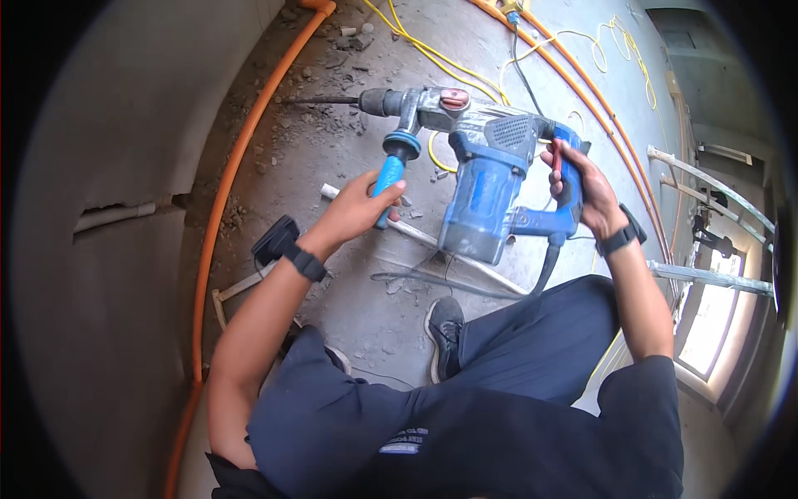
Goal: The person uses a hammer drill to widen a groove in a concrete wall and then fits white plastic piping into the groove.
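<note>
A blue, dust-covered rotary hammer drill [486,183] is held across in front of me, its chuck and long bit [324,100] pointing left toward the wall. My left hand [359,204] is closed round its light-blue side handle [389,179]. On the right, my right hand [586,187] grips the rear handle, with fingers at the red trigger [556,158]. From the bottom of that handle a dark cord [549,266] hangs and loops to the left. The bit's tip lies over rubble near an orange pipe; I cannot tell whether it touches anything.
An orange pipe [237,158] runs along the left wall, which has a broken slot with a white pipe [116,216]. Broken concrete [357,40] litters the floor. Yellow cables [440,58] and more orange pipes [598,108] lie beyond. A white pipe [416,233] lies beneath the drill; a metal ladder-like frame [706,175] stands right.
</note>
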A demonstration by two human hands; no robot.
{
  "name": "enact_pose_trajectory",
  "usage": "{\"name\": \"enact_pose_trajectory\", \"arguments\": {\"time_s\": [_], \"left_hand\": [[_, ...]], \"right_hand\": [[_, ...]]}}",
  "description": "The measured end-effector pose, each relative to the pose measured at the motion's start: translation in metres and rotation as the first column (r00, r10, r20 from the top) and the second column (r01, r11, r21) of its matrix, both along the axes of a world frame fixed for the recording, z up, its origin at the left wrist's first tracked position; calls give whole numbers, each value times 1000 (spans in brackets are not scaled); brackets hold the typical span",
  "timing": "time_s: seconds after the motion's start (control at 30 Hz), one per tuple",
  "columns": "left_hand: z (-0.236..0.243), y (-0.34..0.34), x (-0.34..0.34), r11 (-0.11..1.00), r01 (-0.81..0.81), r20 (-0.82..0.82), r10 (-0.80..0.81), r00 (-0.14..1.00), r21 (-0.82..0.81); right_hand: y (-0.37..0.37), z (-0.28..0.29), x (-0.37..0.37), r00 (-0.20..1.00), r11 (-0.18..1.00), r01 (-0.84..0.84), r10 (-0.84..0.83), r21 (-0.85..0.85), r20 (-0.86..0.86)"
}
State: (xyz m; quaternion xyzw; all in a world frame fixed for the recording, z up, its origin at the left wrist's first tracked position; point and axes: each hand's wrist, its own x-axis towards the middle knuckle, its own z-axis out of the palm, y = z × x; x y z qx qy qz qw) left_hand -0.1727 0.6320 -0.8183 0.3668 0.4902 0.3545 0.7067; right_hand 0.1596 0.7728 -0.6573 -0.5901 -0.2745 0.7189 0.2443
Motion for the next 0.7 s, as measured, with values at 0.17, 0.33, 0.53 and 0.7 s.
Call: {"name": "enact_pose_trajectory", "arguments": {"time_s": [0.17, 0.33, 0.53, 0.7], "left_hand": [[-49, -115, -78, 932, -350, -550, 343, 762, 96], [-40, -257, -148, 810, -586, -841, 337, 423, 29], [-74, -359, -162, 816, -573, -945, 244, 219, 79], [-69, -364, -173, 828, -552, -981, 171, 91, 93]], "right_hand": [[64, -64, 41, 926, 995, -99, 100, -23, 363], [120, -135, 83, 853, 981, -188, 145, 37, 502], [180, -217, 114, 752, 956, -286, 186, 58, 632], [192, -276, 119, 673, 962, -268, 143, 60, 726]]}}
